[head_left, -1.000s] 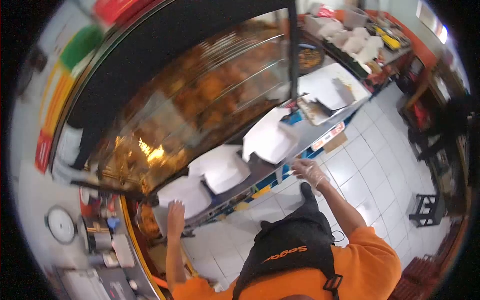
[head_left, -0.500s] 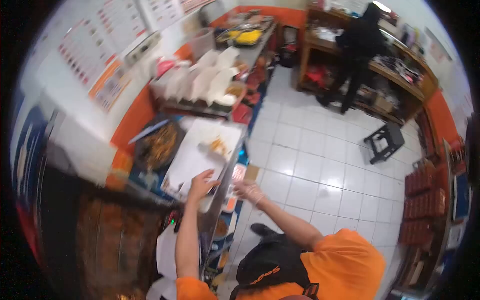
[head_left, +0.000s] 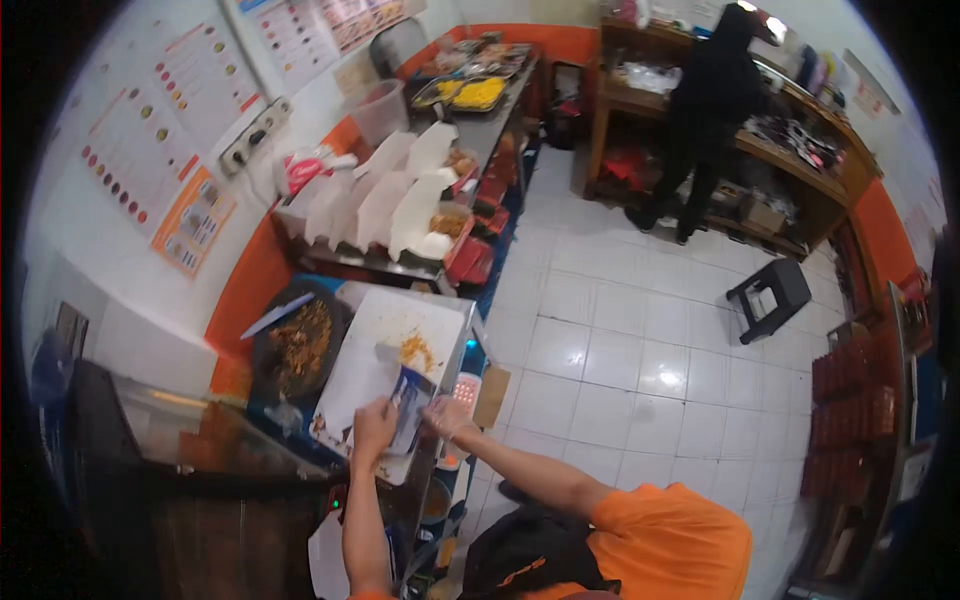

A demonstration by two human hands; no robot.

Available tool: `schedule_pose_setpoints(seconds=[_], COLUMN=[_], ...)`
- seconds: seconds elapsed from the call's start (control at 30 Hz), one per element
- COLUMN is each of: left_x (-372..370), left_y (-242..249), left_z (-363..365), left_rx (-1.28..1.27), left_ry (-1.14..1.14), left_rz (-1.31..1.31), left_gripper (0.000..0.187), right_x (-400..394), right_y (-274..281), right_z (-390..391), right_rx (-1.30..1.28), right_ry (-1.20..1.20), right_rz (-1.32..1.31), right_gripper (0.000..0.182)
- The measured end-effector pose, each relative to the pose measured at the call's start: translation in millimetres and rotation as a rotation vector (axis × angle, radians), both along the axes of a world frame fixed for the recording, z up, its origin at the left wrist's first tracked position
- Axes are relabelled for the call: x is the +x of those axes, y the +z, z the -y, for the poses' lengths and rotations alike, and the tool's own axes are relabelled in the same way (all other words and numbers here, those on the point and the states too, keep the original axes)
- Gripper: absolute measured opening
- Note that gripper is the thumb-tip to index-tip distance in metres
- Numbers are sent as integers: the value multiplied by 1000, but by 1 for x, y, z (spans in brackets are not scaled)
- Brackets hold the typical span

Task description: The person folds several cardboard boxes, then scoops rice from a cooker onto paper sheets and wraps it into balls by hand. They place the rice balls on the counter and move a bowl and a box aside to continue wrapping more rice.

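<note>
My left hand (head_left: 372, 428) and my gloved right hand (head_left: 447, 416) meet over the near end of a white cutting board (head_left: 372, 352) on the counter. Between them is a small blue and white packet (head_left: 409, 408), gripped by both hands. Orange crumbs (head_left: 416, 350) and a metal scraper lie on the board just beyond the packet. My sleeves are orange and a black apron hangs in front of me.
A dark round pan of fried bits (head_left: 297, 345) sits left of the board. Open white takeaway boxes (head_left: 395, 210) line a shelf beyond. Another person in black (head_left: 706, 110) stands at a wooden counter far across the white tiled floor, near a black stool (head_left: 768, 294).
My view swung from the glass chicken warmer to the cutting board. Both hands came together there and now hold the blue and white packet; half a second ago they were empty.
</note>
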State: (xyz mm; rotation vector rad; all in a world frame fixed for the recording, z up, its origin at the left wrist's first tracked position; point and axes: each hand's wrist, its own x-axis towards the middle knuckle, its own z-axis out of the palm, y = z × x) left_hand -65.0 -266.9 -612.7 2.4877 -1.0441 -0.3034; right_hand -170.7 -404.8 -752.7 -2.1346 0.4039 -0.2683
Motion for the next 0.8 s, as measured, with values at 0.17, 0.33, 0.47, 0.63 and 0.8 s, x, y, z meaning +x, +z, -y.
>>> schedule_pose_setpoints(seconds=[0.17,0.33,0.47,0.63,0.8], left_x=[-90,-255,-340,-364,-419], left_y=[128,143,104,138,147], left_z=[-51,-155,-210,-231,-256], left_rx=[-441,-556,-534,-796,-818], left_ry=[102,207,283,263,576], left_rz=[189,-135,-850,-972,-892], left_gripper=[18,30,44,69,49], right_x=[-16,-119,-155,-126,-111], right_y=[20,173,218,231,287], right_z=[-8,1,-23,-103,-186], right_rx=[945,1029,787,400,424], right_ry=[-69,-47,663,1058,1663], right_rz=[-7,287,-62,-88,-40], right_gripper=[30,21,34,38,36])
